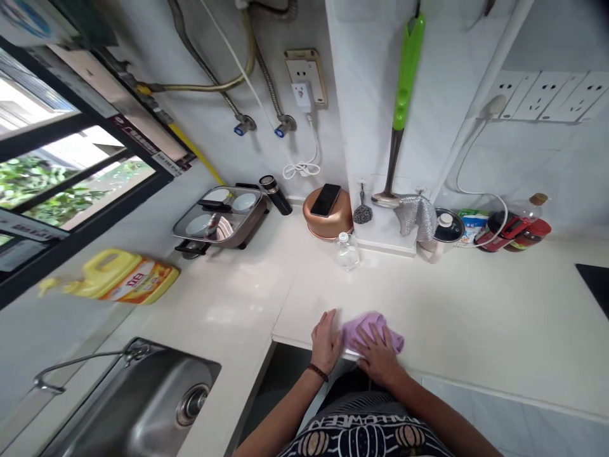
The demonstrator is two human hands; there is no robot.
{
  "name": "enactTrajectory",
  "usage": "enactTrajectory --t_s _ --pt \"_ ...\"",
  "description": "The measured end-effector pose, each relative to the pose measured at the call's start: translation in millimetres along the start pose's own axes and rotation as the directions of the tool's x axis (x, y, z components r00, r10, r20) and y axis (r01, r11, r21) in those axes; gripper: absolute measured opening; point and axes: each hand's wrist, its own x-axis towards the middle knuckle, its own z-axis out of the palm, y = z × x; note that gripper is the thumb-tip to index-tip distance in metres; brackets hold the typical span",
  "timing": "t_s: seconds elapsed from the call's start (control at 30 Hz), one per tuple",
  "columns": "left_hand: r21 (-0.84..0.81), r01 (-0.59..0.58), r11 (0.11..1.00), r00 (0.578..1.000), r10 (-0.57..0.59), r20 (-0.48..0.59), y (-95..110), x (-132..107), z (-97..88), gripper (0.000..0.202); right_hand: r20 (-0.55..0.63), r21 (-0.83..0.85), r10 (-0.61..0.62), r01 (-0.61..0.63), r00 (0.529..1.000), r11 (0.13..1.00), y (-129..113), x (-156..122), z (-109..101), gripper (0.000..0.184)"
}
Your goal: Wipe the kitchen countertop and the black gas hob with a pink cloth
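Note:
A crumpled pink-purple cloth (354, 327) lies on the white countertop (457, 317) near its front edge. My right hand (380, 355) rests on top of the cloth with its fingers spread, pressing it against the surface. Just left of the cloth is my left hand (326, 343), on the counter edge, fingers stretched out and nothing in them. A dark beaded bracelet circles my left wrist. Beyond the cloth stands a small clear bottle (348, 254) with a white cap.
Toward the wall sit a copper-coloured pot (328, 222) with a phone (326, 199) on it, a black flask (276, 195) and an electric pan (247, 225) holding dishes. Left are a yellow detergent jug (136, 279) and a steel sink (152, 400). Bottles (533, 231) stand far right.

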Motion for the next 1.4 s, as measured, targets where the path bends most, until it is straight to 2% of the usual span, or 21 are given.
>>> enactTrajectory --t_s 0.07,0.13,0.27,0.4,0.47,0.53,0.6,0.67,0.77,0.87,0.93,0.97,1.03,1.1,1.17,1.2,1.27,1.3,1.33,1.37,1.4 --pt "-0.018 0.063 0.998 0.996 -0.064 -0.069 -18 -13 -9.3 0.060 0.036 -0.006 -0.023 0.024 0.999 1.000 7 -6 6 0.058" --pt "-0.034 0.129 0.991 0.981 -0.133 -0.141 -33 -26 -18.9 0.060 0.040 -0.050 0.007 -0.005 0.999 0.999 22 6 -7 0.056" --pt "-0.089 0.217 0.972 0.932 -0.233 -0.276 -55 -55 -37.5 0.060 -0.021 -0.193 0.144 -0.146 0.989 0.970 56 73 -66 0.058" --pt "-0.133 0.291 0.947 0.882 -0.320 -0.346 -68 -83 -52.1 0.062 -0.075 -0.245 0.278 -0.288 0.958 0.926 88 148 -130 0.059" --pt "-0.153 0.332 0.931 0.858 -0.365 -0.360 -73 -96 -56.4 0.063 -0.097 -0.233 0.333 -0.347 0.938 0.909 97 171 -148 0.060" --pt "-0.173 0.366 0.914 0.838 -0.405 -0.367 -77 -106 -58.0 0.065 -0.127 -0.226 0.370 -0.390 0.920 0.892 99 181 -151 0.062" --pt "-0.191 0.391 0.900 0.824 -0.435 -0.363 -80 -112 -56.6 0.065 -0.162 -0.239 0.378 -0.407 0.912 0.881 91 177 -138 0.063" --pt "-0.207 0.393 0.896 0.825 -0.443 -0.351 -81 -110 -52.2 0.065 -0.189 -0.272 0.335 -0.377 0.923 0.885 74 159 -111 0.064" --pt "-0.224 0.346 0.911 0.846 -0.406 -0.345 -78 -92 -42.0 0.064 -0.165 -0.306 0.195 -0.239 0.967 0.922 44 117 -56 0.064" --pt "-0.237 0.266 0.935 0.888 -0.333 -0.318 -70 -62 -31.3 0.060 -0.109 -0.275 0.016 -0.045 0.994 0.960 21 73 -5 0.067" --pt "-0.244 0.215 0.946 0.916 -0.282 -0.286 -63 -43 -25.8 0.060 -0.092 -0.255 -0.056 0.031 0.994 0.966 21 45 16 0.070" --pt "-0.244 0.192 0.950 0.926 -0.258 -0.275 -59 -34 -23.7 0.060 -0.097 -0.251 -0.047 0.021 0.994 0.968 27 30 21 0.071" --pt "-0.244 0.153 0.958 0.940 -0.217 -0.264 -54 -20 -20.9 0.060 -0.154 -0.258 0.065 -0.103 0.986 0.961 53 -2 24 0.067" --pt "-0.244 0.128 0.961 0.947 -0.192 -0.259 -52 -11 -19.9 0.060 -0.271 -0.249 0.247 -0.315 0.930 0.916 94 -39 19 0.061" --pt "-0.244 0.123 0.962 0.949 -0.186 -0.253 -52 -8 -20.3 0.060 -0.387 -0.175 0.426 -0.518 0.818 0.837 143 -81 12 0.062" --pt "-0.244 0.126 0.961 0.949 -0.189 -0.252 -53 -7 -21.1 0.060 -0.427 -0.098 0.522 -0.611 0.739 0.785 166 -101 8 0.065" --pt "-0.245 0.139 0.959 0.945 -0.203 -0.255 -57 -10 -23.8 0.060 -0.473 0.112 0.702 -0.754 0.533 0.647 204 -133 -1 0.072" --pt "-0.248 0.150 0.957 0.942 -0.214 -0.258 -59 -13 -25.7 0.060 -0.483 0.209 0.762 -0.788 0.431 0.579 216 -142 -4 0.074" --pt "-0.251 0.163 0.954 0.939 -0.229 -0.258 -62 -16 -27.9 0.060 -0.486 0.293 0.806 -0.805 0.339 0.515 222 -147 -6 0.076" --pt "-0.256 0.179 0.950 0.935 -0.245 -0.257 -65 -20 -30.3 0.060 -0.486 0.355 0.832 -0.811 0.265 0.466 221 -146 -6 0.077" --pt "-0.260 0.196 0.945 0.930 -0.264 -0.256 -68 -25 -32.8 0.060 -0.485 0.388 0.846 -0.813 0.221 0.435 215 -140 -5 0.079"
